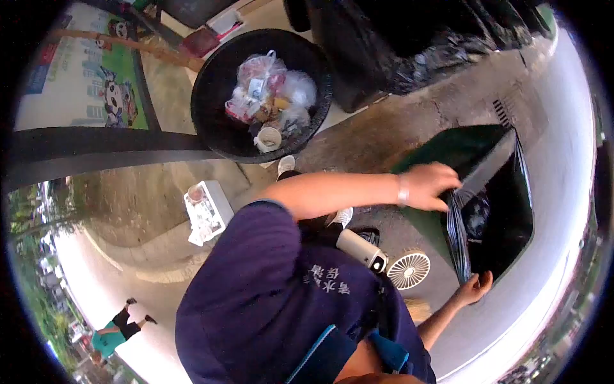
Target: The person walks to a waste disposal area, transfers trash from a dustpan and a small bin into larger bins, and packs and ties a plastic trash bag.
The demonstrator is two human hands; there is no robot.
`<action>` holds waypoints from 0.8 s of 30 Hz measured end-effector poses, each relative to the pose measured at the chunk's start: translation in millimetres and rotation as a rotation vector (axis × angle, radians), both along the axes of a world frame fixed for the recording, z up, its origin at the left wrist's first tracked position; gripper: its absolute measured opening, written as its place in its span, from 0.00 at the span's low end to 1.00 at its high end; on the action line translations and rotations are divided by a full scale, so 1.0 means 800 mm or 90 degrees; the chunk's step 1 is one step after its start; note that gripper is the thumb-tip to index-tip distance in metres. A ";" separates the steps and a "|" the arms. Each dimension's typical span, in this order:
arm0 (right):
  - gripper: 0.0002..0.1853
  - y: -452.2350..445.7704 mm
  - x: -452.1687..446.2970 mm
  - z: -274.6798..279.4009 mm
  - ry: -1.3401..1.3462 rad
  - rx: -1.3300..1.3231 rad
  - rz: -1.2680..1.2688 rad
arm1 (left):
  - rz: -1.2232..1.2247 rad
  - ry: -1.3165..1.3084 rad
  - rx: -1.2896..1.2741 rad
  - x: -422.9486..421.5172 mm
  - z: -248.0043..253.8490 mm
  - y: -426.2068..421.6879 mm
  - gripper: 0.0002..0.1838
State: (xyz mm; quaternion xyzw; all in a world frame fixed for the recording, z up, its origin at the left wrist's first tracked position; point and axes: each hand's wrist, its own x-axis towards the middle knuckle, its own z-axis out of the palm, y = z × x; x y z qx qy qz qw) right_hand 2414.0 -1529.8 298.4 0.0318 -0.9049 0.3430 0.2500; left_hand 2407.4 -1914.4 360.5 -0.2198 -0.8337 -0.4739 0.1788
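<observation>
My left hand (432,185), with a pale band at the wrist, is closed on the rim of a black garbage bag (455,233). Lower down, my right hand (475,289) grips another part of the same rim, its fingers curled at the plastic. The bag lines a green trash bin (441,148), and its edge is folded over the side nearest me. Dark, crumpled plastic shows inside the bin; its bottom is hidden in shadow.
A round black bin (211,128) holds bagged litter and a cup. Black plastic (441,57) covers something large behind. A white box (217,205) with litter stands left. A small fan (408,269) is near my waist. Another person (110,338) is far left.
</observation>
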 end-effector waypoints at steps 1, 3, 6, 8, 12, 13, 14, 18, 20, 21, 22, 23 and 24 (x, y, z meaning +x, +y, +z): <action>0.17 -0.055 0.000 0.004 0.029 -0.076 0.086 | 0.104 -0.039 0.030 0.023 -0.019 -0.054 0.25; 0.16 -0.174 -0.009 -0.002 -0.087 -0.115 0.228 | 0.343 -0.166 0.100 0.076 -0.064 -0.163 0.20; 0.15 -0.397 -0.013 -0.007 -0.214 -0.171 0.517 | 0.636 -0.236 0.028 0.174 -0.162 -0.346 0.21; 0.19 -0.541 -0.012 -0.013 -0.358 -0.154 0.688 | 0.768 -0.288 -0.047 0.238 -0.203 -0.452 0.30; 0.37 -0.816 -0.017 -0.116 -0.408 0.021 0.787 | 0.912 -0.422 -0.239 0.273 -0.258 -0.618 0.46; 0.47 -0.876 -0.023 -0.141 -0.409 0.127 0.763 | 0.908 -0.429 -0.240 0.259 -0.267 -0.653 0.46; 0.58 -0.935 -0.028 -0.168 -0.460 0.271 0.730 | 0.882 -0.409 -0.296 0.238 -0.268 -0.686 0.48; 0.61 -1.060 -0.032 -0.266 -0.561 0.308 0.554 | 0.753 -0.378 -0.496 0.148 -0.276 -0.780 0.52; 0.60 -1.080 -0.037 -0.294 -0.671 0.442 0.482 | 0.726 -0.509 -0.450 0.118 -0.291 -0.803 0.52; 0.60 -1.084 -0.042 -0.306 -0.676 0.446 0.474 | 0.705 -0.636 -0.406 0.109 -0.302 -0.812 0.53; 0.54 -1.084 -0.047 -0.314 -0.619 0.372 0.471 | 0.756 -0.590 -0.452 0.116 -0.344 -0.820 0.50; 0.49 -1.082 -0.052 -0.320 -0.561 0.299 0.467 | 0.748 -0.592 -0.448 0.124 -0.379 -0.827 0.50; 0.49 -1.086 -0.054 -0.339 -0.561 0.295 0.466 | 0.765 -0.712 -0.359 0.128 -0.388 -0.835 0.42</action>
